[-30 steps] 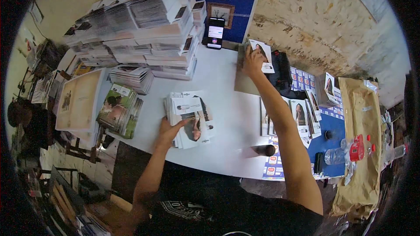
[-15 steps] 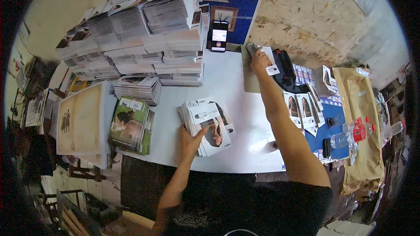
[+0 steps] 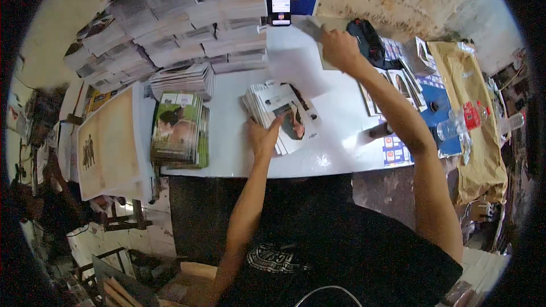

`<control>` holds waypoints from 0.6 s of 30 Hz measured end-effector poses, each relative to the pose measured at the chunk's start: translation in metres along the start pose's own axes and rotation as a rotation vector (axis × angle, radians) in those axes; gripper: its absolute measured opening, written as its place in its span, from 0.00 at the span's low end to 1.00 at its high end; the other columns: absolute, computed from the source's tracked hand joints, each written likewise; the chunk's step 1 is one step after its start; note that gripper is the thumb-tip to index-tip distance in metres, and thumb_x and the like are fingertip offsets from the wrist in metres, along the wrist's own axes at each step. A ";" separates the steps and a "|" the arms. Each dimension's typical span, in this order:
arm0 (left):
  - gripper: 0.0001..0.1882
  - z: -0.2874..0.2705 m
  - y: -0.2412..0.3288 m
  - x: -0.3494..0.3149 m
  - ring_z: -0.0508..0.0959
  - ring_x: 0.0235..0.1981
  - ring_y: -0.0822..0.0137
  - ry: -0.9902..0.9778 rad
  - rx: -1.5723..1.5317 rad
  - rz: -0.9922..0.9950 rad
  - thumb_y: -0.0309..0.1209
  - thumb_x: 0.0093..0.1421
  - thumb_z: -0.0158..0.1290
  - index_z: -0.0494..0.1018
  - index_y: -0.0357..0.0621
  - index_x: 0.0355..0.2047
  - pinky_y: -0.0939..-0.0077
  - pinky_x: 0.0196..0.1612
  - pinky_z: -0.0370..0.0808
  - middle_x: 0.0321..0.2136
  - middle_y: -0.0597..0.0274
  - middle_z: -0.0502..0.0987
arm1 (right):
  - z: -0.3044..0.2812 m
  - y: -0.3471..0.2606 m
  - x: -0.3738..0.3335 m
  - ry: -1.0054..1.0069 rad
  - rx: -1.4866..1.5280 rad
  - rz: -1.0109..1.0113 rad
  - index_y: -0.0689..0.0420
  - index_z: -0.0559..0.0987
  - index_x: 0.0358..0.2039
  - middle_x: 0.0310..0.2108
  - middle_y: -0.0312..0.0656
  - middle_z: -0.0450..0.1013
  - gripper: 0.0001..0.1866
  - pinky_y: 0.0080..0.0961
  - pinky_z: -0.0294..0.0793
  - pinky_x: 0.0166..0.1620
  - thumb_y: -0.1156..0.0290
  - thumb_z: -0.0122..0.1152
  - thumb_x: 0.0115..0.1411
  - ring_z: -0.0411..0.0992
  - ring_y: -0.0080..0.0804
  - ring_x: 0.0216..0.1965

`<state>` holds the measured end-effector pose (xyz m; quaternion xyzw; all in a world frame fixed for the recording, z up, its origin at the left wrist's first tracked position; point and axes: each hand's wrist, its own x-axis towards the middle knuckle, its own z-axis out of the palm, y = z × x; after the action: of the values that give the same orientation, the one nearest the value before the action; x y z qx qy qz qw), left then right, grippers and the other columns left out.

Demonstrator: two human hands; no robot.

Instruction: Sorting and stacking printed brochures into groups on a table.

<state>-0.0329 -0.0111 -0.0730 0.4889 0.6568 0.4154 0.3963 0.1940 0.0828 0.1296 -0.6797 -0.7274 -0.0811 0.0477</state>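
Observation:
Near the middle of the table lies a fanned stack of white booklets (image 3: pixel 292 115) with a picture on the top cover. My left hand (image 3: pixel 264 137) grips its near left edge, thumb resting on top. Further off to the right, my right hand (image 3: pixel 341 50) is curled closed over a beige sheet (image 3: pixel 330 59). A blurred, flat grey thing (image 3: pixel 311 28) juts out left of its fingers; its kind cannot be made out. Left of the white stack stands a pile of green-covered booklets (image 3: pixel 177 131).
Tall stacks of printed booklets (image 3: pixel 187 28) fill the back left. A phone (image 3: pixel 280 7) stands upright at the back. Rightward are a black bag (image 3: pixel 367 42), more white booklets (image 3: pixel 398 85), plastic bottles (image 3: pixel 463 122) and brown paper (image 3: pixel 469 131). A framed print (image 3: pixel 111 142) leans at the left.
My view has shifted, so the table sits higher in the picture. My right hand has drawn slightly nearer, with the grey thing at its fingers. My left hand keeps its grip on the white booklets.

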 end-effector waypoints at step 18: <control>0.41 -0.006 0.023 0.011 0.79 0.44 0.56 -0.218 -0.172 -0.257 0.51 0.40 0.69 0.73 0.34 0.48 0.66 0.47 0.74 0.44 0.48 0.78 | 0.076 -0.045 -0.119 -0.288 0.834 -0.154 0.71 0.76 0.41 0.35 0.57 0.76 0.32 0.33 0.77 0.38 0.51 0.64 0.51 0.78 0.47 0.33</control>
<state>-0.0333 0.0025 -0.0503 0.4076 0.6291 0.3606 0.5551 0.1610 -0.0225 0.0307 -0.5504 -0.7457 0.3115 0.2098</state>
